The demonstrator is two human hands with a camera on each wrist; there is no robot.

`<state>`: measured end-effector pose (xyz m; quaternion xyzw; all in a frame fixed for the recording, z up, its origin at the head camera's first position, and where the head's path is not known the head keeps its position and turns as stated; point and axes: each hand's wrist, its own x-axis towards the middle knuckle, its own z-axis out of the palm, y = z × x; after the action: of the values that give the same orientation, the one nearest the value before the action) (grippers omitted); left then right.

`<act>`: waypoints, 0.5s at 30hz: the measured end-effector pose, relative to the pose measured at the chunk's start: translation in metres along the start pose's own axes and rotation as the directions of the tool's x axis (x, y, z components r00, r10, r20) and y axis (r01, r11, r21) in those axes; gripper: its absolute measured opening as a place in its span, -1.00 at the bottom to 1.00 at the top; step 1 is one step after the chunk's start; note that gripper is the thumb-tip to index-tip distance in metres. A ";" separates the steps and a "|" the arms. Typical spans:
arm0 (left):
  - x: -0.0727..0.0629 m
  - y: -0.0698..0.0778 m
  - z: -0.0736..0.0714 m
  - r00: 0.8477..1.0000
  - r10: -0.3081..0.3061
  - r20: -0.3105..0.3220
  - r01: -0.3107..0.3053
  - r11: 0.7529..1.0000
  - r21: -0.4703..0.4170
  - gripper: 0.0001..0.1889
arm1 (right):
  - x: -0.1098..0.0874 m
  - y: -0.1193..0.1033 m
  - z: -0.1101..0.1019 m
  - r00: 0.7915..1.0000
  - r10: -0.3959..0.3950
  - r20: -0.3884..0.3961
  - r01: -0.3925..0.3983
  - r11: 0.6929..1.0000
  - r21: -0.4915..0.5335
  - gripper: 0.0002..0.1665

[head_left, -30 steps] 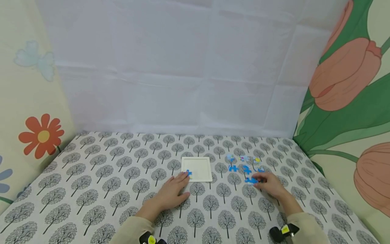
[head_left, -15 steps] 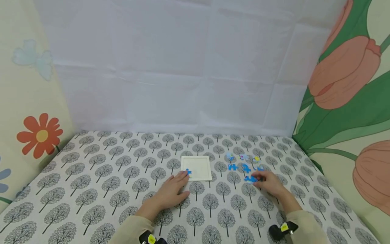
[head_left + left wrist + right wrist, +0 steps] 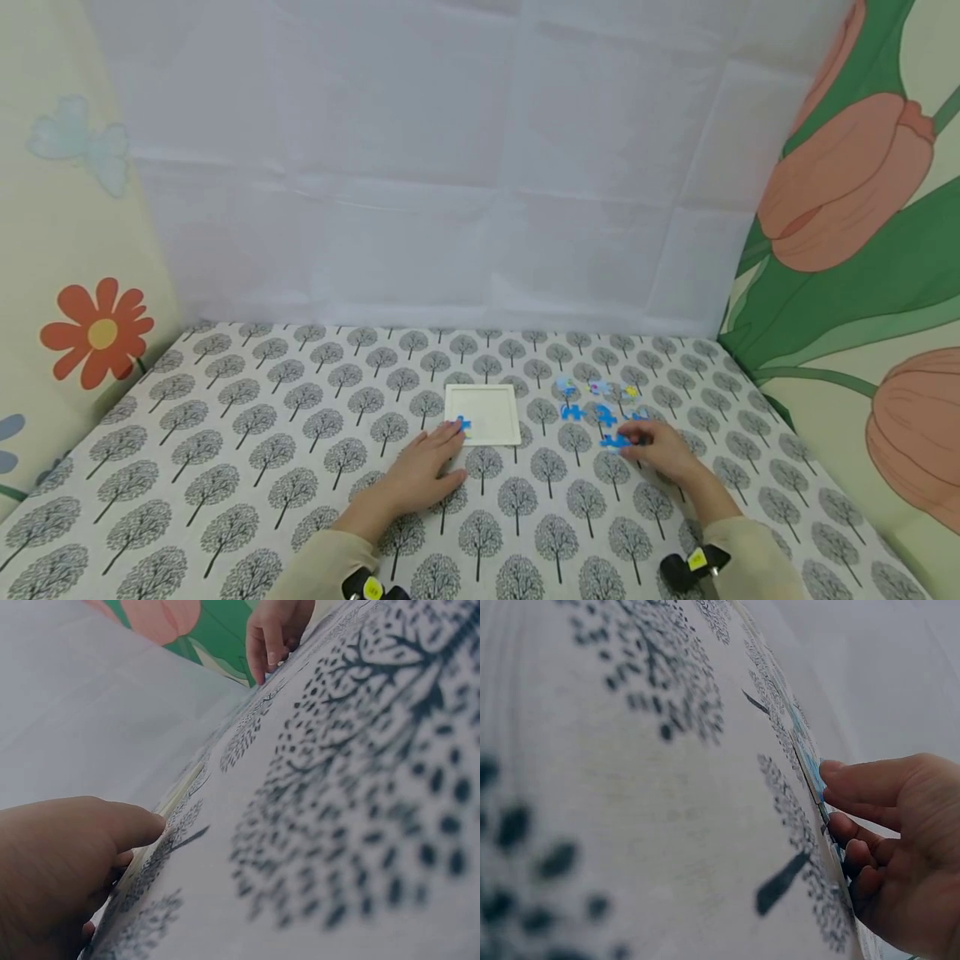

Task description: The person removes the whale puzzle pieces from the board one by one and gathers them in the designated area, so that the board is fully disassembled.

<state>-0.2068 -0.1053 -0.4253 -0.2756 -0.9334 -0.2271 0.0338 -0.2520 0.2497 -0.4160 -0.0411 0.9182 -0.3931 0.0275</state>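
Note:
My left hand point(image 3: 423, 471) lies palm down with straight fingers, its fingertips at the lower left corner of a white square puzzle tray point(image 3: 495, 417). Just past these fingertips, one blue jigsaw piece point(image 3: 464, 423) sits inside the tray. On the right, my right hand point(image 3: 663, 450) pinches the right edge of another blue jigsaw piece point(image 3: 613, 441), low over the cloth. Thumb and index finger meet at the blue piece point(image 3: 815, 777) in the right wrist view, the other fingers curled below. The left wrist view shows my left thumb point(image 3: 139, 825) near the tray edge.
More jigsaw pieces lie in loose rows beyond the right hand, among them a blue one point(image 3: 572, 412), another blue one point(image 3: 605, 415) and one with a yellow figure point(image 3: 632, 391). A tree-print cloth point(image 3: 300, 467) covers the table. A white sheet point(image 3: 420, 167) hangs behind.
The right hand and the blue piece at its fingertips have shifted very slightly. My left hand stays in place at the tray, and the pieces in rows lie as before.

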 end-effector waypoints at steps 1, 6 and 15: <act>0.000 0.000 0.000 1.000 0.001 -0.001 -0.001 1.000 -0.002 -0.43 | 0.000 0.000 0.000 1.000 0.006 0.004 -0.006 1.000 0.005 -0.65; 0.001 0.000 -0.001 1.000 0.001 -0.006 -0.001 1.000 -0.018 -0.44 | 0.002 0.000 -0.004 0.998 0.012 0.057 -0.014 0.999 0.048 -0.60; 0.001 0.001 -0.002 1.000 0.000 -0.014 0.000 0.999 -0.032 -0.46 | 0.003 -0.002 -0.009 0.995 -0.016 0.094 0.009 0.997 0.076 -0.59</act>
<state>-0.2072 -0.1052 -0.4230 -0.2745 -0.9295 -0.2439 0.0359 -0.2559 0.2549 -0.4086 -0.0642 0.9002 -0.4251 0.0698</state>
